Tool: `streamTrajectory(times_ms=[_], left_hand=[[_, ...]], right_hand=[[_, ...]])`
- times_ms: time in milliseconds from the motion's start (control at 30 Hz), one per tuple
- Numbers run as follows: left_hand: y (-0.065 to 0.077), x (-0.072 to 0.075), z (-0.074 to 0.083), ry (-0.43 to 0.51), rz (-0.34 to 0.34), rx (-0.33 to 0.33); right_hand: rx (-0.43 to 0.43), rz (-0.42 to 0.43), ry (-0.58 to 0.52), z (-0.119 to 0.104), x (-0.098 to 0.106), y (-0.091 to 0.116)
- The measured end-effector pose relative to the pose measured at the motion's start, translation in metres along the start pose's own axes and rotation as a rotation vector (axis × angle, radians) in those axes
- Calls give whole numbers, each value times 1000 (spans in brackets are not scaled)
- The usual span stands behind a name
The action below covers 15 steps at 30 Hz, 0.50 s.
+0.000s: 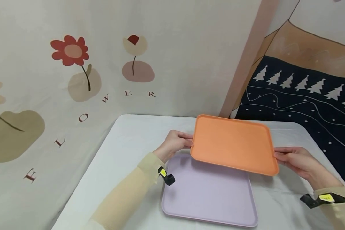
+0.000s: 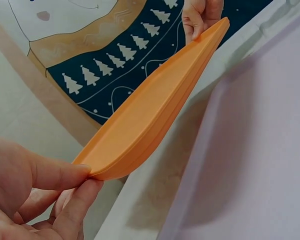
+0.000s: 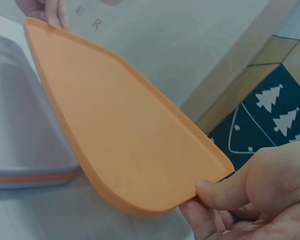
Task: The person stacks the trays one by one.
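Observation:
An orange rectangular tray [image 1: 233, 143] with a low raised rim is held in the air, tilted, by both hands. At its left short edge my left hand [image 1: 175, 143] pinches the rim between thumb and fingers. My right hand [image 1: 297, 159] pinches the opposite short edge, thumb on top, as the right wrist view shows. Below and nearer to me lies a lilac tray [image 1: 210, 195], its far right part hidden by the orange one. In the right wrist view an orange band [image 3: 35, 177] shows beneath the lilac tray's rim, with a pale layer under it.
The trays are over a table with a white cloth [image 1: 126, 150]. Behind it hangs a cream curtain [image 1: 184, 57] with printed flowers and letters. To the right is a dark cloth [image 1: 293, 95] with white trees. Each wrist wears a black strap camera [image 1: 166, 176].

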<state>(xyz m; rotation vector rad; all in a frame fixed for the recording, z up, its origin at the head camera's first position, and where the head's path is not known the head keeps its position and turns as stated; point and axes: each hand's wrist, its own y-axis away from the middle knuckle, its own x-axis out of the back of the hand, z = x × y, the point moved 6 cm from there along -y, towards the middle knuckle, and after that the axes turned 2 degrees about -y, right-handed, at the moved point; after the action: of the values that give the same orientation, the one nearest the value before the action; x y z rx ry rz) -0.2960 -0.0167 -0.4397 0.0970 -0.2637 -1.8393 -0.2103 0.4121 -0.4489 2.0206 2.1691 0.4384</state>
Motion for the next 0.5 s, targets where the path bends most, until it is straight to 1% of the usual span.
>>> streamTrajectory(times_ms=[167, 333, 500], left_hand=[[10, 12, -6, -4, 19, 4], [22, 23, -10, 3, 24, -16], [38, 34, -15, 24, 35, -39]], right_hand=[[10, -7, 32, -3, -11, 2], [-8, -14, 80, -3, -22, 7], [5, -31, 103, -3, -36, 10]])
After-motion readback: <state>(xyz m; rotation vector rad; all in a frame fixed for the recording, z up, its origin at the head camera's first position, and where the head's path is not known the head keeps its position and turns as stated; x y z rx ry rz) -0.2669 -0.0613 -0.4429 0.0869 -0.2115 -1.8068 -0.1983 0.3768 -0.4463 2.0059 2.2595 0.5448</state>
